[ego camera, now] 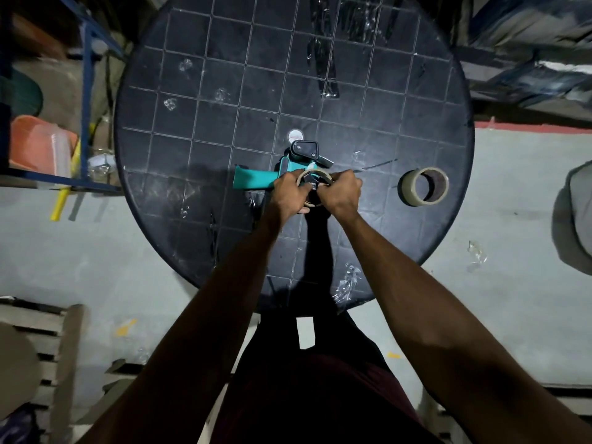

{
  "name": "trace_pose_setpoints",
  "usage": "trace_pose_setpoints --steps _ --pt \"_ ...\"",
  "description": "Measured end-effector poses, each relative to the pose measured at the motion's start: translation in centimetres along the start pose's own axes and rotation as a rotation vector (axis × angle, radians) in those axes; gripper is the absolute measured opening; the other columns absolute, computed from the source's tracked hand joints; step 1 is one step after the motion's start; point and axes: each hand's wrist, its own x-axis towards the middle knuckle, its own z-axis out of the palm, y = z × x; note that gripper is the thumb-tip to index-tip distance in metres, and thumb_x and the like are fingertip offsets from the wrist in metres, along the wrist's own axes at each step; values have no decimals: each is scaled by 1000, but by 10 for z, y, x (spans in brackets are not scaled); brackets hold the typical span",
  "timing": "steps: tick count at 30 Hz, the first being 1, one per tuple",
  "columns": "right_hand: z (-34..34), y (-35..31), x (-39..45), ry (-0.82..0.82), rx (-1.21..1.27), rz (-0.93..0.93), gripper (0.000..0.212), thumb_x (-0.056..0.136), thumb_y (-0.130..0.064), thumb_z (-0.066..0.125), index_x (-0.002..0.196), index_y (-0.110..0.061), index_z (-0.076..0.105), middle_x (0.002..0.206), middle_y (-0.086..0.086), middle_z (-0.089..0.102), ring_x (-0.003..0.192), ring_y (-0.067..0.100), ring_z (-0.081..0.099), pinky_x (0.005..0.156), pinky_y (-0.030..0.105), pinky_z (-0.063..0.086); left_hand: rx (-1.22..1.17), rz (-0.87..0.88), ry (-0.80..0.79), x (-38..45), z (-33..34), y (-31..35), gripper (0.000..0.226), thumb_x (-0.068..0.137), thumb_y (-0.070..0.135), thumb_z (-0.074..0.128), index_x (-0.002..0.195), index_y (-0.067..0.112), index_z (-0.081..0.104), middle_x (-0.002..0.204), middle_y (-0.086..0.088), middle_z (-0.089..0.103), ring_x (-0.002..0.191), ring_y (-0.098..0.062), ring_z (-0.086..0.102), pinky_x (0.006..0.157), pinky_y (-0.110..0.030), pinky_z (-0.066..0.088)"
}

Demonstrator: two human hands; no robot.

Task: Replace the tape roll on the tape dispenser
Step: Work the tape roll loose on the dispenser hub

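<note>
Left hand (290,193), right hand (344,192) grip core (315,178) on dispenser (256,179).

Single head view, steeply down over the round table (166,129)

The dispenser (290,169) lies on the desk (198,100), near its middle. Both hands (290,192) meet at the dispenser's near end, the left hand on its left, the right hand (344,190) on its right, both holding the thin roll (313,181) seated on it. The dispenser's handle (251,180) points left. A spare roll (423,186) stands on the desk well right of the dispenser. A cap (295,135) lies just behind the dispenser. Tape strips (323,68) lie on the desk far behind it.
</note>
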Motion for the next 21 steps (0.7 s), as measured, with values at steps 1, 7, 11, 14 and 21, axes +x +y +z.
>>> trace_pose_setpoints --steps 1,7,11,14,21 --pt "0 -3 1 9 2 15 24 75 -23 75 95 -10 79 96 17 74 96 33 68 83 31 57 -30 -17 -14 1 -1 0 32 91 15 63 122 19 70 99 -3 71 83 -18 68 78 -30 60" --pt "3 -7 8 38 23 57 21 74 -23 77 87 -7 80 89 16 75 87 32 69 72 24 50 -131 -89 -21 3 -1 -3 37 91 16 65 128 19 67 104 -12 71 77 -26 73 60 -45 63" --pt "3 -8 11 41 29 86 21 74 -22 78 88 -8 80 89 15 75 85 31 70 72 25 52 -127 -127 5 3 2 0 40 91 14 65 131 18 65 103 -14 70 73 -27 72 51 -45 61" --pt "3 -8 11 45 30 82 21 74 -21 79 91 -8 81 89 15 76 81 29 69 70 21 47 -49 -94 33 2 2 2 39 92 16 65 131 18 66 94 -10 73 66 -20 70 51 -24 59" --pt "1 -12 4 69 46 84 20 72 -21 79 89 -10 82 88 14 77 83 31 71 76 29 57 19 -73 31 -1 1 6 37 94 17 62 131 18 64 95 -6 71 59 -13 62 41 -6 42"
